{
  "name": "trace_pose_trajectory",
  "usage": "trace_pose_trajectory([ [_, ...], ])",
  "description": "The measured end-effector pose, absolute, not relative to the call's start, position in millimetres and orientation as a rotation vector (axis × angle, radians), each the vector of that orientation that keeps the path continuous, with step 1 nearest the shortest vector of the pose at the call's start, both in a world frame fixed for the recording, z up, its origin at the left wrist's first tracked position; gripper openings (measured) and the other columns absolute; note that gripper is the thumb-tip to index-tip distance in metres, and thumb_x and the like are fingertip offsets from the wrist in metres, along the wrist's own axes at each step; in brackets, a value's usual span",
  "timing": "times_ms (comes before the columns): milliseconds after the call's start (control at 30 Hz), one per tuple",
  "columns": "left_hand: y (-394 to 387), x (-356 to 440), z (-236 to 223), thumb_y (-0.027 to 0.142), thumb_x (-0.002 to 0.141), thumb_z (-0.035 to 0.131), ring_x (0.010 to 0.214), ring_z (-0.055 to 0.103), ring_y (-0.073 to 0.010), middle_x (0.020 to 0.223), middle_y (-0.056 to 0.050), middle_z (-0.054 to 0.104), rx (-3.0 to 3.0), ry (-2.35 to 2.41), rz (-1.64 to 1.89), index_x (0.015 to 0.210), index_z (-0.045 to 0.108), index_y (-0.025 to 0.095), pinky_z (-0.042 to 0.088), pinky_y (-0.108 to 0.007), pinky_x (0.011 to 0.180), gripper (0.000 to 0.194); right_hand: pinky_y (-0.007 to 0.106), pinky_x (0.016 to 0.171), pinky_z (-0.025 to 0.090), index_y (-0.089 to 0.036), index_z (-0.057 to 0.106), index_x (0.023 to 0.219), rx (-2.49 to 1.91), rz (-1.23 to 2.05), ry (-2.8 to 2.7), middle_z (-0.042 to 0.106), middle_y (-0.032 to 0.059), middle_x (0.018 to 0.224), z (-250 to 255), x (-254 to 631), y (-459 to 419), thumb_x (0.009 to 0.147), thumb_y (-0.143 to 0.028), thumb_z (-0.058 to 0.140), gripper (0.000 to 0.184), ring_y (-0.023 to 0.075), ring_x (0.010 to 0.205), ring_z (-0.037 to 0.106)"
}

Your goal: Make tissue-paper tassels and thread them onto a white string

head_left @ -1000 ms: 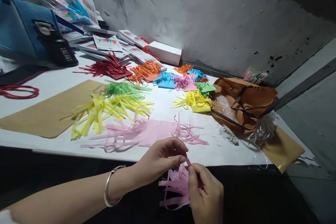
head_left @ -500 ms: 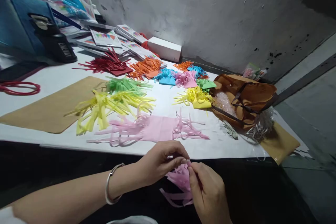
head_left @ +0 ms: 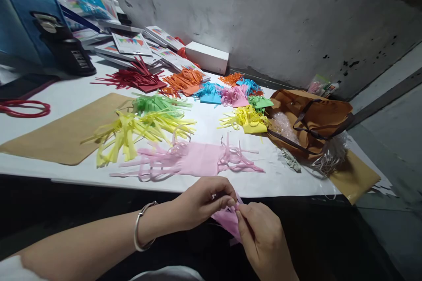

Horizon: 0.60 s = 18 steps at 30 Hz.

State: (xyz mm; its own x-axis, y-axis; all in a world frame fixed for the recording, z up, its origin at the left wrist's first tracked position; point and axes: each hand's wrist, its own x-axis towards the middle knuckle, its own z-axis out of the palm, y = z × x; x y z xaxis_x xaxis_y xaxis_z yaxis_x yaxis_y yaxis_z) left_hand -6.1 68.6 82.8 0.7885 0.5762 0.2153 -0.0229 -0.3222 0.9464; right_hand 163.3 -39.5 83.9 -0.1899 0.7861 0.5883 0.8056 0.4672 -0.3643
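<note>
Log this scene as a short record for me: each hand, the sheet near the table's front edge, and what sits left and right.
Left hand: pinching pink fringe
Right hand: gripping the same fringe, fingertips close to the left's
Front edge: light-pink sheet, flat, fringed both ends
Left: black bottle
Right: brown bag, open

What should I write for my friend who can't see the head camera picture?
A person's left hand and right hand pinch a pink tassel at the near edge of a white table. On it lie a pink fringed sheet and, behind that, yellow fringe and green fringe. An open brown bag sits at the right, a black bottle at the left.
</note>
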Motion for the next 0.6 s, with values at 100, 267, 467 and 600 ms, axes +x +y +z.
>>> trace_pose_trajectory([
  [100, 68, -5, 83, 0.047, 0.097, 0.052, 0.066, 0.054, -0.012, 0.076, -0.003, 0.064, 1.794, 0.44, 0.605, 0.085, 0.063, 0.015, 0.043, -0.02, 0.061, 0.037, 0.027, 0.059, 0.039, -0.015, 0.062, 0.096, -1.317, -0.063, -2.0, 0.062, 0.0029, 0.068, 84, 165, -39, 0.093, -0.005, 0.05, 0.016, 0.0149, 0.061, 0.055],
  [267, 67, -5, 81, 0.049, 0.098, 0.049, 0.067, 0.054, -0.0125, 0.076, -0.003, 0.064, 1.851, 0.418, 0.587, 0.086, 0.061, 0.015, 0.044, -0.021, 0.064, 0.038, 0.027, 0.059, 0.038, -0.017, 0.061, 0.093, -1.293, 0.03, -2.017, 0.059, 0.0013, 0.067, 84, 167, -39, 0.093, -0.005, 0.048, 0.017, 0.0145, 0.06, 0.052],
  [467, 64, -3, 79, 0.041, 0.099, 0.05, 0.068, 0.055, -0.0121, 0.077, -0.003, 0.065, 1.894, 0.397, 0.608, 0.087, 0.062, 0.016, 0.044, -0.02, 0.064, 0.031, 0.025, 0.058, 0.04, -0.019, 0.06, 0.086, -1.39, 0.076, -1.898, 0.06, 0.0011, 0.067, 76, 164, -42, 0.097, -0.011, 0.046, 0.019, 0.0142, 0.06, 0.055],
  [600, 63, -1, 76, 0.036, 0.099, 0.05, 0.067, 0.056, -0.012, 0.077, -0.003, 0.066, 1.932, 0.434, 0.671, 0.087, 0.063, 0.016, 0.043, -0.02, 0.063, 0.027, 0.023, 0.061, 0.045, -0.018, 0.062, 0.091, -1.439, 0.171, -1.795, 0.066, 0.0028, 0.075, 71, 162, -44, 0.098, -0.015, 0.047, 0.018, 0.0144, 0.067, 0.062],
])
